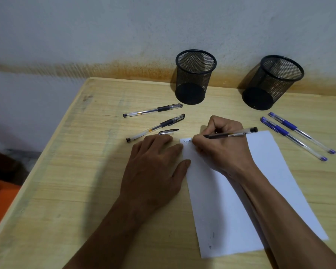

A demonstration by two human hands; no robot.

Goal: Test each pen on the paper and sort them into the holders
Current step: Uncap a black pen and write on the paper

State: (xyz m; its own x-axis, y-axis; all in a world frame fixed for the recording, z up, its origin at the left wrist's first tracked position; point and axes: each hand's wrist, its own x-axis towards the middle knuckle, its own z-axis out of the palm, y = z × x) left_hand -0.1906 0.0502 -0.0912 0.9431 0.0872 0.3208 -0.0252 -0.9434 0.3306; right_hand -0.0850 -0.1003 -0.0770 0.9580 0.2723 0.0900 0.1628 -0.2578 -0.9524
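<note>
A white sheet of paper point(264, 177) lies on the wooden table point(70, 171). My right hand point(219, 146) grips a black pen point(233, 134), its tip on the paper's top left corner beside a few written letters. My left hand point(153, 167) rests flat, fingers spread, pressing on the paper's left edge. A loose pen cap point(168, 131) lies just beyond its fingertips. Two capped black pens point(153, 110) point(155, 127) lie to the left of the paper. Two capped blue pens point(293, 137) point(302, 132) lie to the right. Two black mesh holders point(194, 77) point(272, 82) stand by the wall, nothing visible inside them.
The wall runs right behind the holders. The table's left edge slants down toward me, with an orange object point(0, 199) on the floor beyond it. Small ink marks show near the paper's lower edge point(211, 240).
</note>
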